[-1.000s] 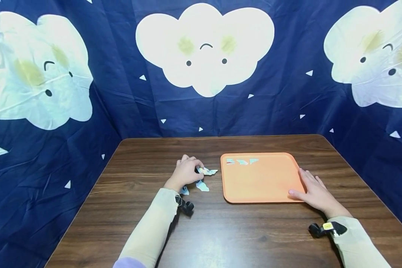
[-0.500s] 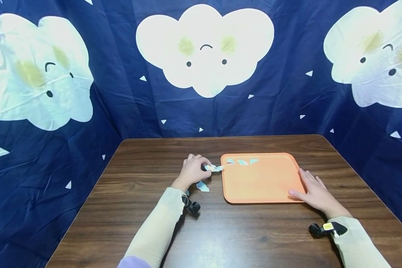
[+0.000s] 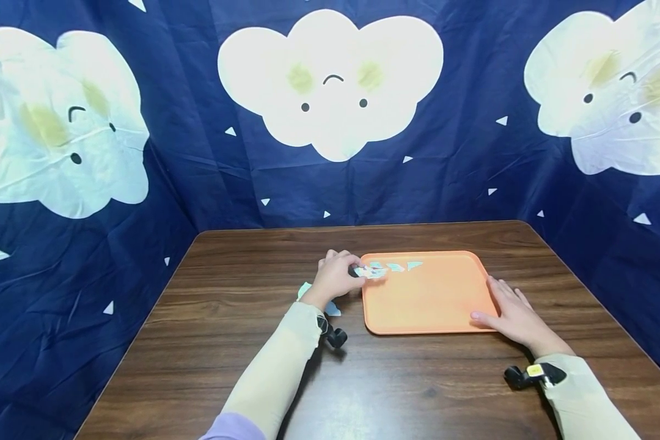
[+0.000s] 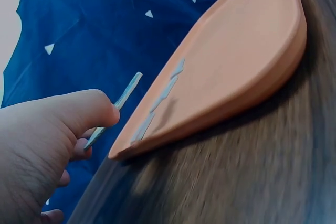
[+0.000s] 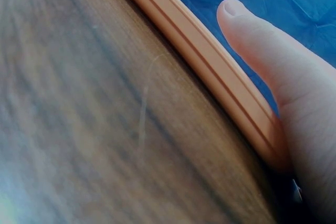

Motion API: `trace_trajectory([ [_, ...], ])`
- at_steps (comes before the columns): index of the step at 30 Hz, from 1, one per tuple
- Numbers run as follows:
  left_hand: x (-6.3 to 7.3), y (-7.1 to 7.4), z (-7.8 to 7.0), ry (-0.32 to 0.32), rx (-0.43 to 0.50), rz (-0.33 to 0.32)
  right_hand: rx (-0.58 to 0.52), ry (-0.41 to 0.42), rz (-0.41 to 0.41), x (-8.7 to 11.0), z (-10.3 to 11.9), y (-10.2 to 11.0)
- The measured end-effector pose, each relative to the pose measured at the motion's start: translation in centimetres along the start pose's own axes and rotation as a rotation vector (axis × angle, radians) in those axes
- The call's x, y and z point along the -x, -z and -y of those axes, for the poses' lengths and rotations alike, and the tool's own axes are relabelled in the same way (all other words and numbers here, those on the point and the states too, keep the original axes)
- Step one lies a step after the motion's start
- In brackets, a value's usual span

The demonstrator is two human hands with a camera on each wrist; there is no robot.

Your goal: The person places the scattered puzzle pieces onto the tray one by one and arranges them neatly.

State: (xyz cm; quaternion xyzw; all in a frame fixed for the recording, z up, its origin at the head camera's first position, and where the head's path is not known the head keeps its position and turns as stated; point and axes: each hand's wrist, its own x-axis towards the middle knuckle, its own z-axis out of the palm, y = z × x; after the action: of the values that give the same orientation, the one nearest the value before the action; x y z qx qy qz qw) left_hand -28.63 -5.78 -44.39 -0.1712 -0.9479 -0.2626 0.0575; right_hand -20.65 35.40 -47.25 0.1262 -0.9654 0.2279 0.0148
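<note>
My left hand (image 3: 334, 280) pinches a flat, irregular pale blue puzzle piece (image 4: 127, 97) between thumb and fingers. In the head view it is above the upper left corner of the orange tray (image 3: 429, 302), and the left wrist view shows it raised on edge, with a gap to the rim. Three smaller pieces, such as this pale triangular piece (image 3: 414, 265), lie in a row along the tray's far side. The held piece partly covers the leftmost one. My right hand (image 3: 514, 315) rests at the tray's right edge, fingers fairly straight, thumb (image 5: 247, 27) over the near rim.
More puzzle pieces lie on the brown wooden table (image 3: 396, 379) left of the tray: a pale green piece (image 3: 304, 289) and a blue piece (image 3: 333, 310), both partly hidden by my left wrist. A dark blue cloud-print curtain (image 3: 357, 195) surrounds the table's back and sides.
My left hand has carried the puzzle piece rightward from the table to over the tray's left side, uncovering the pale green piece. My right hand has stayed at the tray's edge.
</note>
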Motion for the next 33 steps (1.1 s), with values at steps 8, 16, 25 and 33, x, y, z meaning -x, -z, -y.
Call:
trace_trajectory([
  [8,-0.5,-0.3,-1.3,-0.019,0.028,-0.005,0.001,0.006,-0.006,-0.1,0.1,-0.1],
  [16,-1.7,-1.5,-2.7,-0.036,0.015,-0.025,0.006,-0.006,-0.004,-0.1,-0.2,-0.4],
  [25,-2.9,-2.9,-4.7,-0.03,-0.04,-0.027,0.02,0.009,-0.011,0.0,-0.5,-0.4],
  [33,-3.3,-3.8,-6.0,-0.049,-0.057,-0.044,0.012,0.015,-0.013,0.0,-0.1,-0.2],
])
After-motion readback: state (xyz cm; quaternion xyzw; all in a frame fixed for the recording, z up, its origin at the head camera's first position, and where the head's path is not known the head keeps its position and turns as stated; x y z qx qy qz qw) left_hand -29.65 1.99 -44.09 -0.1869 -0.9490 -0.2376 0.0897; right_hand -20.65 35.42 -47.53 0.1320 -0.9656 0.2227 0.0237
